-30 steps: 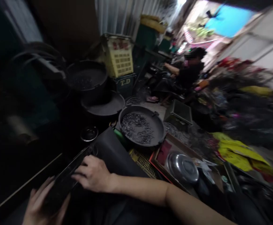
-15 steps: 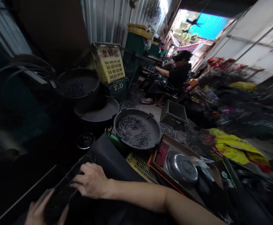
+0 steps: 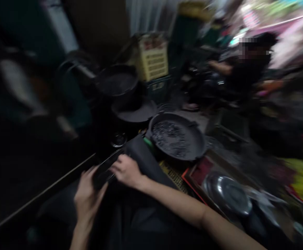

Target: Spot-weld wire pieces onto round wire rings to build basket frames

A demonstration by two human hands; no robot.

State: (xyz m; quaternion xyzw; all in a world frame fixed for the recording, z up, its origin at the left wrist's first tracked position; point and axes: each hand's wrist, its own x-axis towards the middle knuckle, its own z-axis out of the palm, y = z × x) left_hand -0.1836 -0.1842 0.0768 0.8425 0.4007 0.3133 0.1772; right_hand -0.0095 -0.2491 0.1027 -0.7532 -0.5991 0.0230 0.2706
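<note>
Low in the view, my left hand [image 3: 86, 192] has its thumb and fingers around a black object. That object is too dark and blurred to name. My right hand [image 3: 127, 172] is just to the right, closed, with its fingertips at the edge of the same dark form. Whatever those fingers pinch is hidden. Beyond my hands stands a round dark pan [image 3: 196, 140], with many small dark curved metal pieces [image 3: 169, 137] spread over its left side.
Two more round pans, an upper one [image 3: 118, 81] and a lower one [image 3: 138, 111], stand behind. A yellow crate [image 3: 155, 62] rests on a dark one. To the right, a shallow box [image 3: 202, 170] holds a metal bowl [image 3: 232, 194]. Another person [image 3: 252, 73] sits further back.
My view has swung left, so the surroundings have shifted right and are blurred. More of my left hand and its forearm shows. Both hands remain at the dark object.
</note>
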